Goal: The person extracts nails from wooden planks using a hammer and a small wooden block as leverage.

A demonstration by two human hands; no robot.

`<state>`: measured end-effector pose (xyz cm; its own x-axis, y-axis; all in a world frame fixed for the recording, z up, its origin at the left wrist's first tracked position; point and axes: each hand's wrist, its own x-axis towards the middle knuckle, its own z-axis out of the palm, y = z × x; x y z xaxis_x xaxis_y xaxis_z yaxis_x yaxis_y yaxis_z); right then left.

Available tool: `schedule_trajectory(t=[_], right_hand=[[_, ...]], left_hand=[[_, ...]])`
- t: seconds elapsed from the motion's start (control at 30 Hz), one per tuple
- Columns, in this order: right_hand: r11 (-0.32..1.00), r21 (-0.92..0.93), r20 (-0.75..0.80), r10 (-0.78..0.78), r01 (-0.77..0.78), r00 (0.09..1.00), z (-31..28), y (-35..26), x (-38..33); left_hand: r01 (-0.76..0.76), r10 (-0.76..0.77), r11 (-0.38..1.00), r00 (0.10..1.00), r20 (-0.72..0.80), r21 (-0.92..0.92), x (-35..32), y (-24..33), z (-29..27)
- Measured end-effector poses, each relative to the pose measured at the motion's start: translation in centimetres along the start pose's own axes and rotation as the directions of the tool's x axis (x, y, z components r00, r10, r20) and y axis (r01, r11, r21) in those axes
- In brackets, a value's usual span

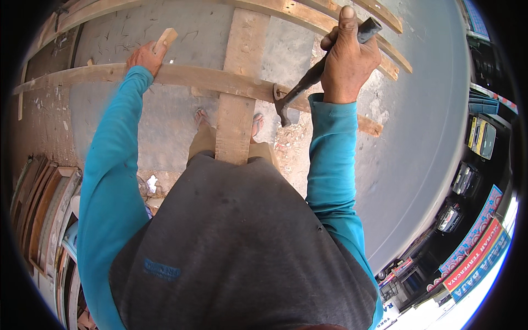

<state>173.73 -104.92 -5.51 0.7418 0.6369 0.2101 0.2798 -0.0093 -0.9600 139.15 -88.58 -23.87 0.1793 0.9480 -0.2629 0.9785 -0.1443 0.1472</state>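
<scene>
My right hand (349, 63) is closed round the dark handle of a hammer (308, 80), thumb lying up along it. The hammer's head hangs at the lower left end of the handle, over the edge of a long wooden board (206, 75); whether it touches the wood I cannot tell. My left hand (144, 57) grips a short wooden stick (166, 38) near the left part of that board, and the stick's pale end sticks out past my fingers. A wider plank (235, 124) runs from between my legs, crossing the long board.
More long wooden slats (302, 12) lie along the far side. Wooden frames (47, 214) lean together at the lower left. Rubble and wood chips (289, 143) litter the ground by my feet. A paved road (421, 137) with parked vehicles (481, 137) beyond lies to the right.
</scene>
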Motion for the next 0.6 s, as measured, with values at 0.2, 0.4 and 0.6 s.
schedule_trajectory(t=[0.2,0.4,0.6], right_hand=[[0.923,0.362,-0.531,0.321,-0.133,0.784,-9.6,5.2,-3.2],[0.883,0.466,-0.625,0.376,-0.058,0.684,-8.3,2.6,-1.6],[0.806,0.59,-0.614,0.485,-0.046,0.623,-17.4,-5.0,-4.0]], left_hand=[[-0.043,0.035,0.993,0.997,-0.071,-0.111,0.4,-1.7,0.2],[-0.306,0.048,0.73,0.915,-0.401,-0.611,1.5,-0.1,-6.0],[-0.271,0.164,0.656,0.962,-0.218,-0.704,-16.4,7.1,-13.7]])
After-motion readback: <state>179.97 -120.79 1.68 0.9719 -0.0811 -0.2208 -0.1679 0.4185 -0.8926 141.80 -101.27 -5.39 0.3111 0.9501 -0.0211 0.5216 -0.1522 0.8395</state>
